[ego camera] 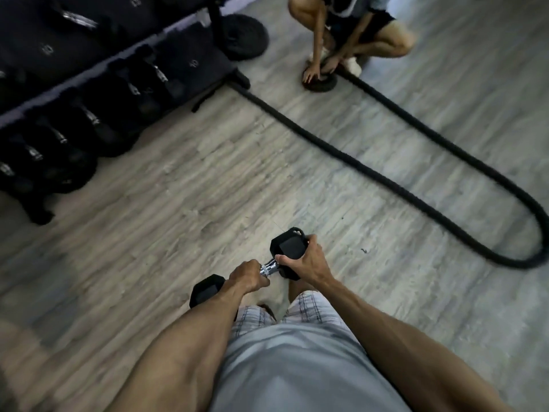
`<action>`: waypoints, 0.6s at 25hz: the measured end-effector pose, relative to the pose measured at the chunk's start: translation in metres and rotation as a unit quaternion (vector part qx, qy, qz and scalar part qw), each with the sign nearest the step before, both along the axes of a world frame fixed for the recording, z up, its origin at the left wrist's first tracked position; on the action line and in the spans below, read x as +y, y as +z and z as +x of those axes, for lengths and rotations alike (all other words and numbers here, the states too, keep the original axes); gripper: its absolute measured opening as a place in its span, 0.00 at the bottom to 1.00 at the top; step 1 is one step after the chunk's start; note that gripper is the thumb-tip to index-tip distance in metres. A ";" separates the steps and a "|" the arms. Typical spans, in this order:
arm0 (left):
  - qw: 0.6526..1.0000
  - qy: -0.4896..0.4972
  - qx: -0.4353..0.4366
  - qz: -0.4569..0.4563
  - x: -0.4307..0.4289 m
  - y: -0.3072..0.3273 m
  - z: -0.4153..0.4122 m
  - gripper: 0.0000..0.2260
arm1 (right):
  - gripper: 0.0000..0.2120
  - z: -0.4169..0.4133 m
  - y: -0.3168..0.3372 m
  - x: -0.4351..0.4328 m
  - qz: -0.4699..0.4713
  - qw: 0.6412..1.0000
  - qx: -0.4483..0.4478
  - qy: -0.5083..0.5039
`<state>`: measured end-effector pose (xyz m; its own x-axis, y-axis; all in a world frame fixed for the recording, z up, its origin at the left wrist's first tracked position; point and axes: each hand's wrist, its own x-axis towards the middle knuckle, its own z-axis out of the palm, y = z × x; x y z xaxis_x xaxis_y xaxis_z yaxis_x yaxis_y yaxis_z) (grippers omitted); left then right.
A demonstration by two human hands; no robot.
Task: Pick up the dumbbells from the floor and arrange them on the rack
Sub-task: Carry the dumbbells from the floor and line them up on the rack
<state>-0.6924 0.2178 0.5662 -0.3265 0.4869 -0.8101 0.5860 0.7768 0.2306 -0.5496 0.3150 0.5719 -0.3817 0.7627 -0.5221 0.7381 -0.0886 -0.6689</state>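
I hold the dumbbell [269, 268] off the floor [178, 188] in front of my thighs. My left hand [248, 276] is wrapped around its chrome handle, and my right hand [306, 261] is curled over the far hex head. The floor is grey, wood-look planking. A thick black rope [386, 173] loops across it towards its right edge. The rack [89, 73] stands along the far left edge, well apart from me, dim and blurred, with what look like rows of dumbbells. At the far edge a person [350, 34] crouches with hands on a black plate [319, 83].
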 end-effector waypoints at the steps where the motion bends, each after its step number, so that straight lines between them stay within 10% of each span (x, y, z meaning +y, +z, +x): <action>1: 1.000 0.019 0.002 -0.004 0.013 -0.002 -0.016 0.11 | 0.49 -0.019 -0.002 0.019 0.003 1.000 -0.001 0.023; 15: 0.980 0.201 0.003 -0.016 0.234 0.019 -0.200 0.19 | 0.45 -0.244 0.016 0.281 -0.013 0.983 -0.008 0.182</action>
